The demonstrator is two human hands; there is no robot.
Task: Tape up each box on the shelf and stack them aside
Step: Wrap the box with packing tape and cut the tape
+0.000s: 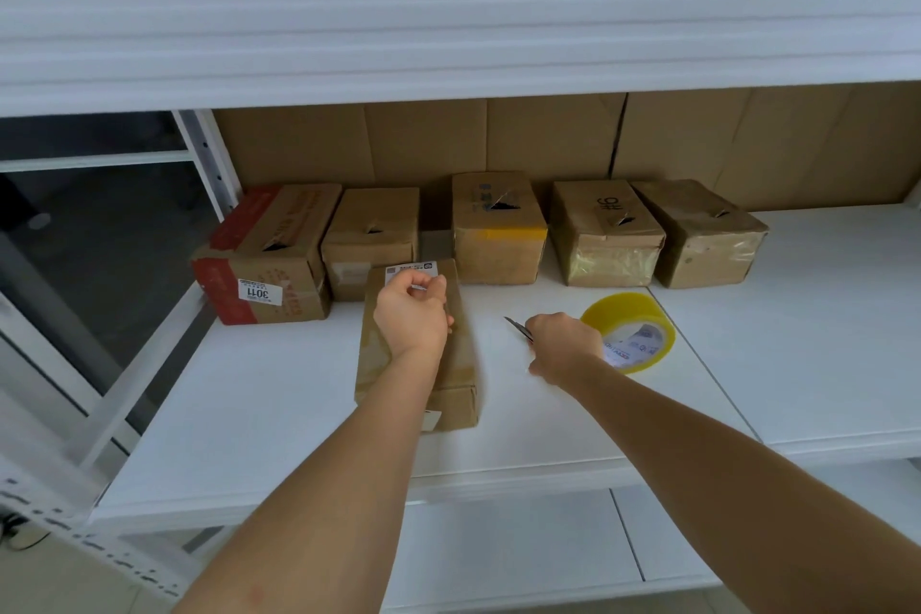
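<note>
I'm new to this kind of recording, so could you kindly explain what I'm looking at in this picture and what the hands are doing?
There is no machine here: a person wears a camera on the head, looking forward and down, so you see their two bare arms reaching onto a white shelf. The left hand rests on a narrow cardboard box pulled to the front, fingers curled at its far end. The right hand grips a small knife, blade pointing left. Just right of that hand lies a yellow roll of tape. Behind stands a row of five boxes whose tops show tears. Larger cartons line the back and the shelf above.
</note>
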